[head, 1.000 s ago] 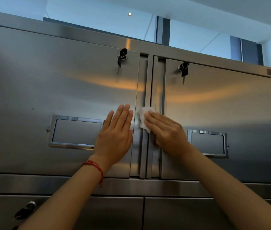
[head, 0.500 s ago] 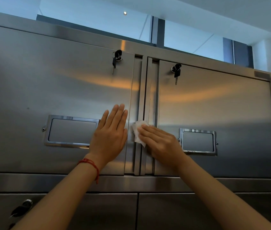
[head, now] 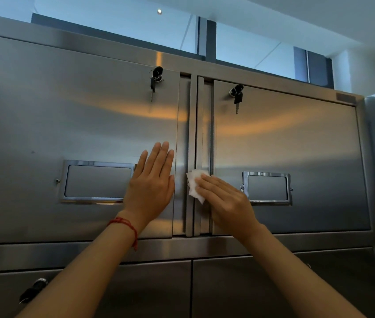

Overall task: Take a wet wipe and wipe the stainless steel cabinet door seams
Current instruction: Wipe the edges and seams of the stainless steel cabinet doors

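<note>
Brushed glossy steel doors (head: 78, 125); soft white wipe (head: 193, 180)

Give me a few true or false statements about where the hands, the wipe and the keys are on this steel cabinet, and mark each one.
1. The right hand presses a white wet wipe on the vertical seam between the stainless steel doors. True.
2. The left hand grips a key. False: it lies flat on the left door.
3. Black-headed keys hang in both upper door locks. True.
4. The left wrist is bare. False: it wears a red string bracelet.

Dim, cool light; warm orange glare across steel doors (head: 78, 106); wide-angle edge bending.
</note>
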